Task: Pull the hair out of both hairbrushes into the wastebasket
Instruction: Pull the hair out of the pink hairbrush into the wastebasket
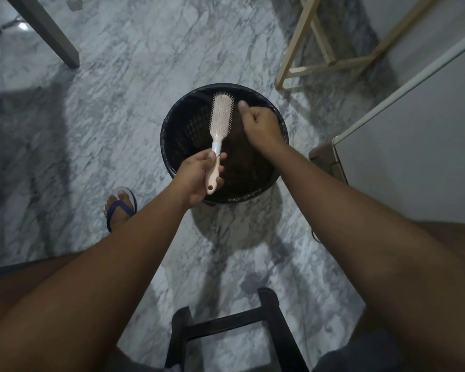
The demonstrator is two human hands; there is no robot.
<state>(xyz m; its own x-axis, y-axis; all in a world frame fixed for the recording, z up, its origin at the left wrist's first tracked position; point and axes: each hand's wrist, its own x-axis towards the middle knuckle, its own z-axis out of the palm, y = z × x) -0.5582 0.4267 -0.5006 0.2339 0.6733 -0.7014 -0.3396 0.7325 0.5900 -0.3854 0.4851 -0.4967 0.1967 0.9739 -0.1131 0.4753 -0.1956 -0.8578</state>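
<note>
A pale pink hairbrush (220, 116) with a white collar points away from me, bristles up, held over the black wastebasket (172, 154). My left hand (199, 178) is closed around its handle. My right hand (258, 124) hovers over the basket just right of the brush head, fingers curled into a loose fist with the thumb up; whether it pinches any hair I cannot tell. A dark brownish mass (242, 167) lies inside the bin. Only one brush is in sight.
The bin, lined with a black bag, stands on a grey marble floor. A black stool frame (226, 326) is between my knees. A wooden rack (320, 49) stands far right, a white cabinet (414, 143) at right, a table leg (51, 36) far left, my sandalled foot (120, 205) near the bin.
</note>
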